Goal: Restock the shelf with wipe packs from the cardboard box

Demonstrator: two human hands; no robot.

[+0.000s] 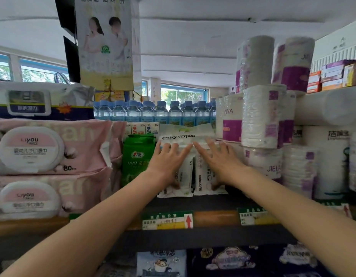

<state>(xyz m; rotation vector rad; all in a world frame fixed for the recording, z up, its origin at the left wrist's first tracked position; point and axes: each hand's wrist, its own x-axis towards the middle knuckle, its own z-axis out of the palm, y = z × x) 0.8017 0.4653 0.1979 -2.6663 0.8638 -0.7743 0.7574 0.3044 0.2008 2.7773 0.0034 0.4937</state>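
Several white "Baby wipes" packs (188, 172) stand upright side by side on the dark shelf (203, 204), and one more white pack (181, 134) lies flat across their tops. My left hand (169, 162) lies with straight, spread fingers against the front of the left upright pack, fingertips at the flat pack's lower edge. My right hand (221, 162) lies the same way on the right upright pack. Both index fingertips nearly meet in the middle. The cardboard box is out of view.
Large pink wipe packs (49, 148) are stacked at the left, and a green wipe pack (137, 158) stands just left of my left hand. Toilet-paper rolls (261, 120) fill the right. Water bottles (153, 112) line up behind. Price tags (167, 220) sit on the shelf edge.
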